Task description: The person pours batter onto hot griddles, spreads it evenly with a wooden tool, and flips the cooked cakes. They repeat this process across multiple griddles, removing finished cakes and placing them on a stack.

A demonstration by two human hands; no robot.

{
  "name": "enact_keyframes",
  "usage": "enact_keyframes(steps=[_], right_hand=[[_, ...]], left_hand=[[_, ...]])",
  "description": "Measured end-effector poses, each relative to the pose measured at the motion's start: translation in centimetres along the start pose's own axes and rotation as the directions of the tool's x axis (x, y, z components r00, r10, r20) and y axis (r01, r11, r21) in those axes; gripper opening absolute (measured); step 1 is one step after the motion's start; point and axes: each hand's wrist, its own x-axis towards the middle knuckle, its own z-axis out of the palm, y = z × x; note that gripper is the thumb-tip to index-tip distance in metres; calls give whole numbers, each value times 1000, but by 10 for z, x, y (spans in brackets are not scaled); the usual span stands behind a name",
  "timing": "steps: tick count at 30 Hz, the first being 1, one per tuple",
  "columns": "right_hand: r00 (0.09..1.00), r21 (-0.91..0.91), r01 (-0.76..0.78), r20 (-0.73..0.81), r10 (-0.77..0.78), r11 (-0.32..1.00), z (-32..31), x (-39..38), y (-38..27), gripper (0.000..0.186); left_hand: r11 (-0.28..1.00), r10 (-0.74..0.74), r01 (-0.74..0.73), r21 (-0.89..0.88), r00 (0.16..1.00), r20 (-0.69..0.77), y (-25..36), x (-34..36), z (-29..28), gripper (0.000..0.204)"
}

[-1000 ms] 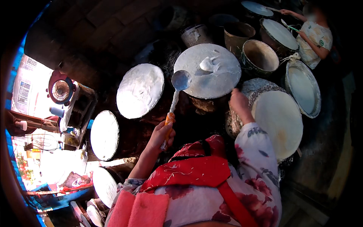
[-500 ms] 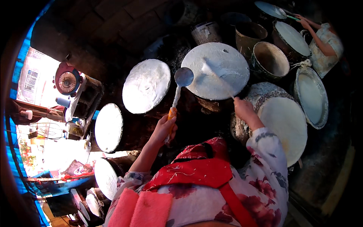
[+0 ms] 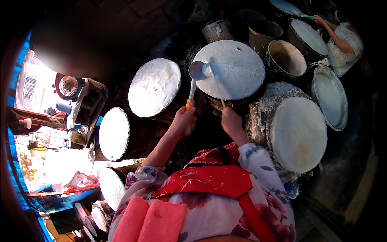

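Observation:
A round pot top (image 3: 238, 82), coated in a white, wet-looking layer, lies in front of me. My left hand (image 3: 184, 121) is closed on a ladle (image 3: 196, 71) by its orange-wrapped handle. The ladle's metal bowl hangs tilted at the top's left edge. To its right, my right hand (image 3: 232, 123) grips a thin stick-handled spreader (image 3: 213, 78). Its pale head meets or nearly meets the ladle bowl; whether they touch I cannot tell. Left of the ladle sits a second white-coated round top (image 3: 155, 87), its surface lumpy.
A large crusted pot with a round pale top (image 3: 299, 135) stands close on my right. Beyond it are a wide basin (image 3: 330, 97) of whitish liquid and a deep pot (image 3: 287, 58). Another person (image 3: 344, 46) works at the far right. A small fan (image 3: 67, 86) stands left.
My right hand has moved left, sweeping the spreader across the white layer to the ladle. The ladle bowl has tilted and come slightly up toward the top's edge.

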Motion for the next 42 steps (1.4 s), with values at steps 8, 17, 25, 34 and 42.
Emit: enact_keyframes(steps=[8, 17, 25, 34, 42], right_hand=[[998, 19, 42, 51, -43, 999, -1, -8, -9, 20], [955, 206, 287, -132, -264, 936, -28, -19, -58, 19], [976, 49, 6, -218, 4, 999, -83, 47, 32, 22], [981, -134, 194, 33, -191, 972, -72, 28, 35, 22], [900, -89, 379, 268, -345, 921, -66, -2, 49, 24]], left_hand=[[965, -89, 118, -235, 988, 129, 11, 5, 2, 23], [803, 126, -16, -596, 982, 143, 2, -47, -27, 29], [448, 346, 65, -892, 907, 240, 21, -37, -41, 38], [202, 416, 4, -979, 905, 89, 15, -87, -81, 39], [181, 280, -304, -936, 928, -247, -22, -144, -142, 35]])
